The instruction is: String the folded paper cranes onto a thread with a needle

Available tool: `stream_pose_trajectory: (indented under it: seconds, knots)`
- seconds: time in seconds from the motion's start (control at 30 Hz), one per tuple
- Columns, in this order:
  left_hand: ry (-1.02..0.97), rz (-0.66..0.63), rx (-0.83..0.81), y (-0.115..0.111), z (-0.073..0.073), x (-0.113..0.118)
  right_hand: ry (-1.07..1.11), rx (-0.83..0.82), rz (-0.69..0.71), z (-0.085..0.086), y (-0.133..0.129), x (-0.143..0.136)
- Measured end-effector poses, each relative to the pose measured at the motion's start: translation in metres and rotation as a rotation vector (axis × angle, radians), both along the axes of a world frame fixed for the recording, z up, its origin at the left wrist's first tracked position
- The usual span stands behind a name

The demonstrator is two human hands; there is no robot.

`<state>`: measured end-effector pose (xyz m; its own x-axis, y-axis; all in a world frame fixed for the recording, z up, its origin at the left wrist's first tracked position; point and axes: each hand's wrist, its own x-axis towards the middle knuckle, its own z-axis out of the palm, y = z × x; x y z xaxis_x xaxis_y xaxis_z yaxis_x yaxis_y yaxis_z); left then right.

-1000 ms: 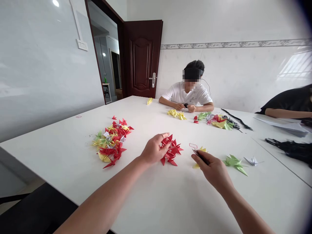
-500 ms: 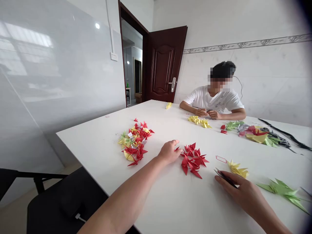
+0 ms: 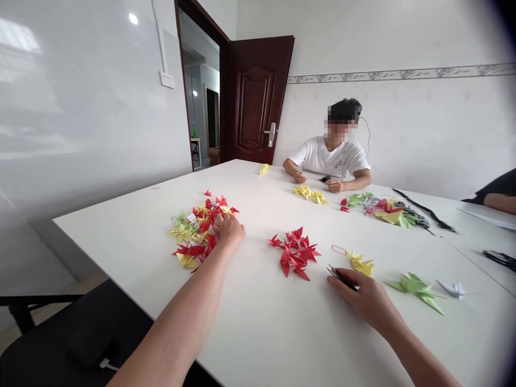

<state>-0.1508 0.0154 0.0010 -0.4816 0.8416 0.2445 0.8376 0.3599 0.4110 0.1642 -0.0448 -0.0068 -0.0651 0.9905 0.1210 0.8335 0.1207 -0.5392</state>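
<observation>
A mixed pile of folded paper cranes (image 3: 187, 234), red, yellow, green and white, lies on the left of the white table (image 3: 242, 322). My left hand (image 3: 229, 228) rests at its right side, fingers curled down among the cranes; their tips are hidden. Red paper cranes (image 3: 298, 252) form a group in the middle, one at its left edge. My right hand (image 3: 368, 293) lies on the table, closed around black tweezers (image 3: 342, 278) whose thin tips point up and left. Beyond it sit yellow cranes (image 3: 360, 263), green cranes (image 3: 415, 290) and a white crane (image 3: 457, 290).
Across the table a person in a white shirt (image 3: 330, 156) handles a small dark item near yellow cranes (image 3: 310, 193). Coloured cranes with dark cords (image 3: 395, 210) and a black strap (image 3: 423, 209) lie at the right. Another person's arm (image 3: 502, 200) and black scissors (image 3: 500, 260) are at far right.
My left hand has moved left from the red group to the mixed pile, leaving a red crane at the group's left edge. My right hand keeps the tweezers. The view has turned right.
</observation>
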Motion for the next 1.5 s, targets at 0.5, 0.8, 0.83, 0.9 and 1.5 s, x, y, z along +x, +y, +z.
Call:
stream_pose_trajectory:
  seconds: [0.5, 0.8, 0.83, 0.9, 1.5]
  knots:
    - [0.030, -0.144, 0.258, -0.005, 0.021, 0.010, 0.026, 0.024, 0.068, 0.002, -0.003, -0.004]
    - [-0.135, -0.447, 0.443, -0.013, 0.021, 0.037, 0.028, 0.069, 0.106, 0.006, -0.006, -0.010]
    - [-0.166, -0.502, 0.456, -0.016, 0.020, 0.042, 0.031, 0.069, 0.104, 0.006, -0.006, -0.010]
    - [-0.217, -0.608, 0.475, -0.020, 0.019, 0.051, 0.036, 0.067, 0.101, 0.006, -0.006, -0.010]
    - [-0.277, -0.768, 0.371, -0.024, 0.011, 0.062, 0.051, 0.028, 0.082, 0.002, -0.002, -0.010]
